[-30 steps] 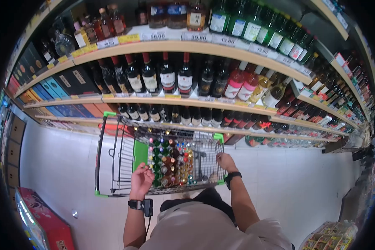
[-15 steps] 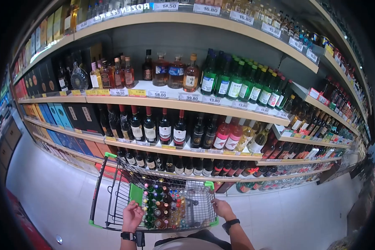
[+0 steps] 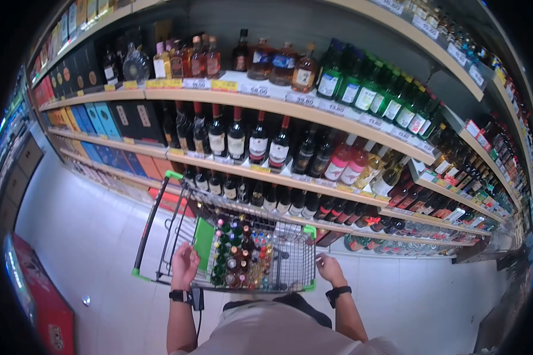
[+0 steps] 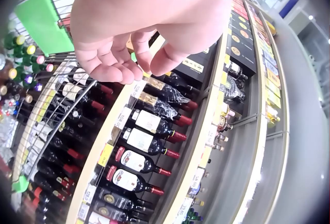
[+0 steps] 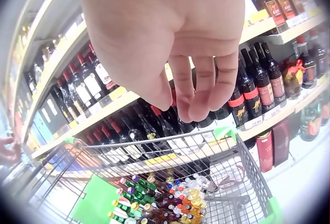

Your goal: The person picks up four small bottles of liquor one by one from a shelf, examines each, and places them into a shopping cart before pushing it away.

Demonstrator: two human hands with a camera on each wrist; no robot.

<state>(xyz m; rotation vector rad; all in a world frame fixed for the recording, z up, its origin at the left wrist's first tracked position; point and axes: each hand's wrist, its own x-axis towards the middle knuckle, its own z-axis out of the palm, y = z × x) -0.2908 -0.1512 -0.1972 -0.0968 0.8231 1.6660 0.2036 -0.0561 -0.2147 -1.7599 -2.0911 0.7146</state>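
Observation:
A wire shopping cart (image 3: 296,260) with green corners stands before me, its handle to the left. Bottles with coloured caps (image 3: 243,254) fill its middle, beside a green panel (image 3: 204,236). My left hand (image 3: 185,264) hovers over the cart's near side by the panel, fingers loosely curled and holding nothing. Just outside the cart's right end is my right hand (image 3: 330,269), also holding nothing. In the right wrist view its fingers (image 5: 203,87) hang down, bent at the joints, above the cart's rim. The left wrist view shows the left fingers (image 4: 121,67) bent, with wine bottles (image 4: 136,159) behind them.
Store shelves run along the far side. They carry green bottles (image 3: 367,92), red-capped wine bottles (image 3: 259,142), pink bottles (image 3: 346,163) and boxes (image 3: 103,120). A red display case (image 3: 44,296) stands at the lower left. Pale tiled floor (image 3: 391,290) lies right of the cart.
The head view tilts up to the shelves, then partly back down. My right hand has moved from the cart's end to just outside it; my left has shifted slightly toward the handle.

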